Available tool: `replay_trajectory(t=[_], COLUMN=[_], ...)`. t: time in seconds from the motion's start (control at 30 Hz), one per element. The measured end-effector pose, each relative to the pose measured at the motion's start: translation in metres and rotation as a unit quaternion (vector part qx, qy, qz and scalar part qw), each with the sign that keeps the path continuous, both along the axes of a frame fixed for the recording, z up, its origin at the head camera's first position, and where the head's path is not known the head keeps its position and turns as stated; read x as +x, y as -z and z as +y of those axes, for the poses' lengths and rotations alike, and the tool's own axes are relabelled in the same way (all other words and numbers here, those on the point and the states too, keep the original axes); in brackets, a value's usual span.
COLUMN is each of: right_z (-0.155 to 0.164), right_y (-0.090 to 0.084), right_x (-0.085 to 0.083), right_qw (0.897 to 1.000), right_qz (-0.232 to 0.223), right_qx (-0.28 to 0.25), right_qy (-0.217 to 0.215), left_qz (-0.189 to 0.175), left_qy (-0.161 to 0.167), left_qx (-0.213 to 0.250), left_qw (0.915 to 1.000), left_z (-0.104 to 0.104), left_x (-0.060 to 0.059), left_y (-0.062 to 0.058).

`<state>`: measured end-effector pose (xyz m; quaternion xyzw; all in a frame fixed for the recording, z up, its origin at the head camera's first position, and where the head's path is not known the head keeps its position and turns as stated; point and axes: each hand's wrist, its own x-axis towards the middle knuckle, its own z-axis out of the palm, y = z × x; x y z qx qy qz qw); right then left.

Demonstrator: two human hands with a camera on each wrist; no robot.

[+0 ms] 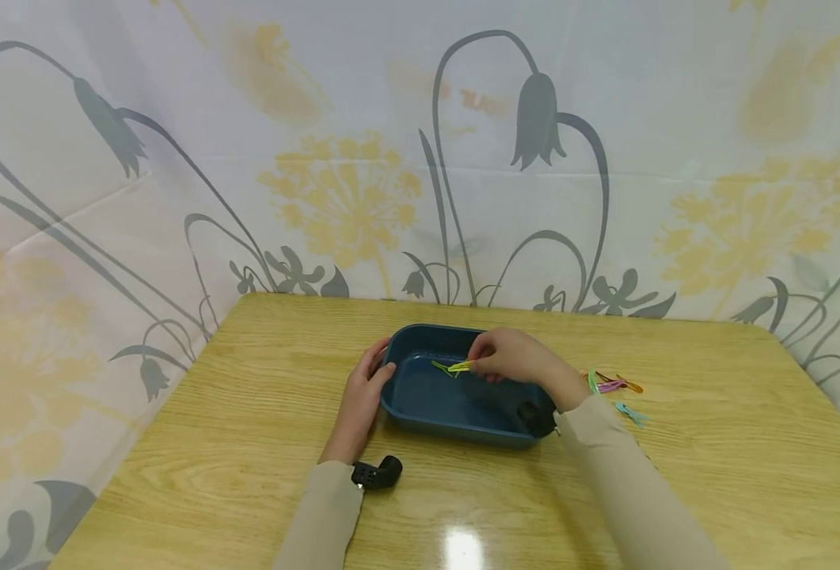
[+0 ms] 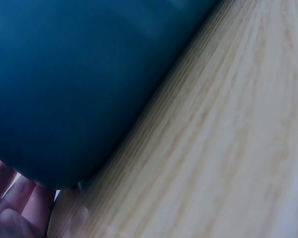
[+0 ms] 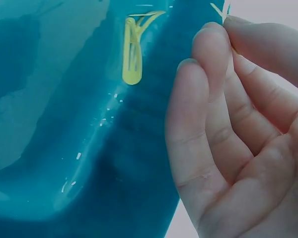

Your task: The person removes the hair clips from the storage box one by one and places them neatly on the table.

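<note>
A dark blue tray (image 1: 420, 416) sits at the middle of the wooden table. My left hand (image 1: 371, 378) grips its left end, with the thumb over the rim; in the left wrist view, the tray's outer wall (image 2: 74, 84) fills the frame, with my palm (image 2: 12, 208) beside it. My right hand (image 1: 473, 365) hovers over the tray and pinches a thin yellow hair clip (image 1: 461, 366) at its fingertips (image 3: 208, 34). A yellow-green clip (image 3: 132, 54) lies on the tray's floor, just left of that hand.
Several coloured hair clips (image 1: 612, 385) lie on the table right of the tray, and a teal one (image 1: 631, 413) lies nearer me. A floral curtain (image 1: 420, 158) hangs behind the table's far edge. Bare wood (image 2: 228, 139) surrounds the tray.
</note>
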<state>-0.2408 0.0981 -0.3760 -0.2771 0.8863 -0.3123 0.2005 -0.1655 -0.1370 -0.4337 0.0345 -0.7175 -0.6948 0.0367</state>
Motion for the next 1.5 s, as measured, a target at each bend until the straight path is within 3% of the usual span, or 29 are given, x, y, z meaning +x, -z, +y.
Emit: replay_trajectory(t=[0.37,0.83,1.33,1.5], right_z=[0.01,0.025,0.036,0.039], right_y=[-0.011,-0.015,-0.001,0.001], right_x=[0.009,0.029,0.044,0.045], right_qw=[0.999,0.997,0.993,0.992], right_qz=[0.022,0.037,0.031,0.024], right_qx=[-0.035,-0.055,-0.097,-0.107], right_qy=[-0.001,0.031,0.064,0.067], left_qz=[0.005,0.004,0.003,0.001], left_qy=[0.005,0.001,-0.002,0.002], left_qx=[0.007,0.004,0.002,0.008], left_qw=[1.0,1.0,1.0,1.0], left_z=[-0.001,0.0,-0.001,-0.002], left_x=[0.001,0.0,0.0,-0.005], left_y=[0.0,0.0,0.0,0.007])
